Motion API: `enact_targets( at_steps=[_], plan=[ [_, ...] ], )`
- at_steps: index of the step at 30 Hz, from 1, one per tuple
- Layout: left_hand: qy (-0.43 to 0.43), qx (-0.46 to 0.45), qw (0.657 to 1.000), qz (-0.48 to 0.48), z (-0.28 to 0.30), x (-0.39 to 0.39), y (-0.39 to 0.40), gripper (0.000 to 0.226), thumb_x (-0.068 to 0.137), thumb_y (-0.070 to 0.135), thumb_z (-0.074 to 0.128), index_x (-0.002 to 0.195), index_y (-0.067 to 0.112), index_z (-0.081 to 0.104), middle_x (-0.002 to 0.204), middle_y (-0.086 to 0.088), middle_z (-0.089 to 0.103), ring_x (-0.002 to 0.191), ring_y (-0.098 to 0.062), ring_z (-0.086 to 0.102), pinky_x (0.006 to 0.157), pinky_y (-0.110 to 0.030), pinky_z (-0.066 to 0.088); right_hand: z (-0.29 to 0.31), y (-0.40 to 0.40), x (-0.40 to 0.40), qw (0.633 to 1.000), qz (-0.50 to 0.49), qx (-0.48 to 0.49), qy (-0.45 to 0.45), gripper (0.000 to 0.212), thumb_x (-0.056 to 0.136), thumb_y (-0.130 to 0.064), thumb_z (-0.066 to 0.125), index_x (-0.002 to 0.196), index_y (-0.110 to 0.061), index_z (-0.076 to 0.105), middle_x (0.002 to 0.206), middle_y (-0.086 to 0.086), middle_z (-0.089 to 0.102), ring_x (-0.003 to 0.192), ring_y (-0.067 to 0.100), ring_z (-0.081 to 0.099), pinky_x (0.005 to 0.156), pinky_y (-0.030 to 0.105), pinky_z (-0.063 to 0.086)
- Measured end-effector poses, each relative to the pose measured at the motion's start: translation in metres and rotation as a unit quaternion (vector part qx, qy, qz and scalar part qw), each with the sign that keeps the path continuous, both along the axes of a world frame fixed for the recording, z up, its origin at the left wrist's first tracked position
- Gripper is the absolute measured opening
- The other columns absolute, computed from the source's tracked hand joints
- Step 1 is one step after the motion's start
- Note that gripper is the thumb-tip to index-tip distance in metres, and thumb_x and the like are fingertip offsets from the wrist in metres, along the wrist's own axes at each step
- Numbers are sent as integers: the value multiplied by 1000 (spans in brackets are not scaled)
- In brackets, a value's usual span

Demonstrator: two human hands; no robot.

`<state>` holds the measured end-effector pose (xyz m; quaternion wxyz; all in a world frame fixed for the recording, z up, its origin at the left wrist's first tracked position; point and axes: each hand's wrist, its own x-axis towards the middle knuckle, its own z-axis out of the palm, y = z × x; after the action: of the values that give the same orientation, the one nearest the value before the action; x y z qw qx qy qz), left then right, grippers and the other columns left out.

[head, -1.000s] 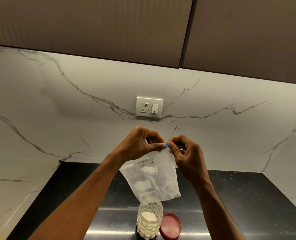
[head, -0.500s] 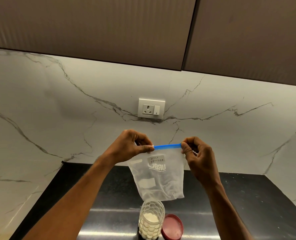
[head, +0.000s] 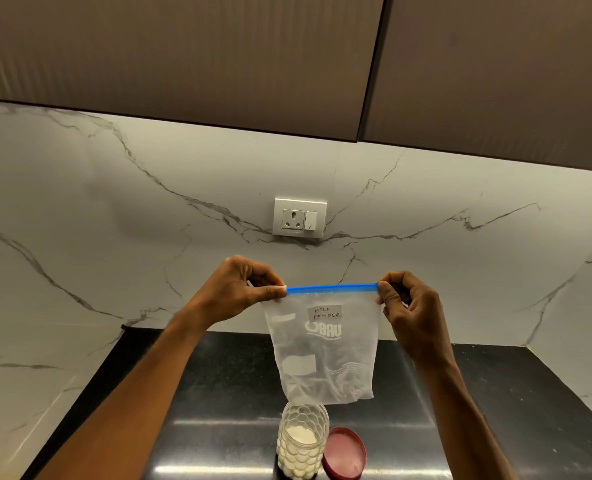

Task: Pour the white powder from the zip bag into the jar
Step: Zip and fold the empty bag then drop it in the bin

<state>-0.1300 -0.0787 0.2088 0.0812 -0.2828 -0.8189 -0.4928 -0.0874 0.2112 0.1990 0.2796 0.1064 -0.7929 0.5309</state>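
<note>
Both hands are holding the zip bag up in the air, above the jar and in front of the wall. Left hand is pinching the left end of the blue zip strip, right hand is pinching the right end; strip is pulled taut and level between them. Bag is hanging flat below, label reading "milk powder".

Bag is looking nearly empty: thin, limp, translucent film, only a faint residue near the bottom corners, so it's weighing next to nothing. Soft and floppy, so it's not going to hold a shape on its own; it's only behaving because both corners are pinned. Film is probably slick, so the stiffer zip strip is the right place to grip.

Jar is sitting on the dark tabletop, open, textured glass, white powder filling most of it. Likely heavy enough to stay put, but breakable and narrow-mouthed. Red lid is lying just beside it on the right, inner side up.

Judging by this, pouring is looking basically done; any leftover would need the bag tipped mouth-down over the jar and tapped.
</note>
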Motion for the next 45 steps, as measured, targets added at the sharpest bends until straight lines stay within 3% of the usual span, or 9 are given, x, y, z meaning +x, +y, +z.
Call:
enact_targets(
  at_steps=[6, 12, 16, 21, 25, 28, 34, 40, 45],
  plan=[
    [11, 1, 1000, 9, 1, 1, -3, 26, 76, 35, 73, 91, 15, 78, 86, -1, 76, 77, -13, 71, 67, -20, 57, -3, -1, -3, 1000, -8, 1, 2, 7, 95, -13, 57, 91, -10, 61, 72, 4, 62, 60, 9, 54, 58, 20, 47],
    [22, 1, 1000, 18, 7, -1, -9, 27, 76, 36, 73, 91, 14, 78, 85, -1, 77, 79, -20, 72, 76, -36, 62, -4, 1, -8, 1000, -20, -3, 1, 9, 96, -15, 54, 93, -9, 60, 74, 6, 62, 65, 16, 58, 61, 26, 53],
    [27, 20, 999, 26, 7, -4, -12, 27, 77, 31, 73, 92, 9, 78, 86, -4, 76, 79, -23, 71, 76, -39, 63, -2, -1, -7, 1000, -7, -24, -6, 13, 97, -17, 52, 94, -5, 59, 75, 7, 60, 65, 13, 57, 59, 19, 52],
    [5, 107, 994, 9, 11, 0, -7, 19, 82, 21, 73, 95, 7, 74, 86, -4, 76, 81, -15, 72, 71, -21, 58, 10, -5, -2, 995, 33, -93, -20, 12, 99, -15, 49, 91, -9, 57, 73, 9, 60, 57, 10, 53, 53, 18, 50],
    [-108, 258, 959, -35, -7, 3, 7, 63, 65, 50, 85, 112, 12, 67, 106, -8, 76, 97, -22, 73, 80, -28, 60, 22, -9, 0, 980, 99, -166, -46, 13, 101, -15, 43, 94, -10, 54, 75, 10, 61, 64, 14, 59, 52, 22, 51],
    [-213, 275, 936, -47, -33, 10, 21, 87, 51, 56, 91, 123, 15, 62, 116, -10, 73, 107, -29, 71, 84, -38, 60, 29, -13, -3, 974, 130, -177, -47, 12, 101, -14, 42, 97, -8, 52, 78, 13, 61, 68, 15, 61, 53, 23, 51],
    [-232, 336, 910, -65, -56, 12, 39, 45, 72, 35, 83, 104, 3, 76, 111, -24, 72, 101, -34, 71, 86, -40, 60, 35, -9, -14, 970, 146, -187, -52, 23, 92, -26, 56, 105, -7, 55, 85, 10, 66, 76, 17, 65, 58, 25, 52],
    [-214, 378, 899, -59, -49, 7, 44, 24, 87, 13, 63, 104, -2, 73, 107, -30, 71, 92, -36, 73, 84, -45, 61, 0, -15, -22, 963, 190, -37, -186, 60, 73, -39, 76, 126, -27, 51, 107, -1, 72, 96, 15, 69, 76, 33, 58],
    [-229, 389, 890, -58, -46, 4, 42, 27, 91, 12, 61, 109, -6, 70, 108, -30, 70, 91, -38, 72, 83, -49, 60, -19, -24, -23, 937, 251, -42, -240, 40, 81, -19, 74, 119, -18, 61, 102, 1, 75, 96, 17, 71, 77, 28, 58]
  ],
)
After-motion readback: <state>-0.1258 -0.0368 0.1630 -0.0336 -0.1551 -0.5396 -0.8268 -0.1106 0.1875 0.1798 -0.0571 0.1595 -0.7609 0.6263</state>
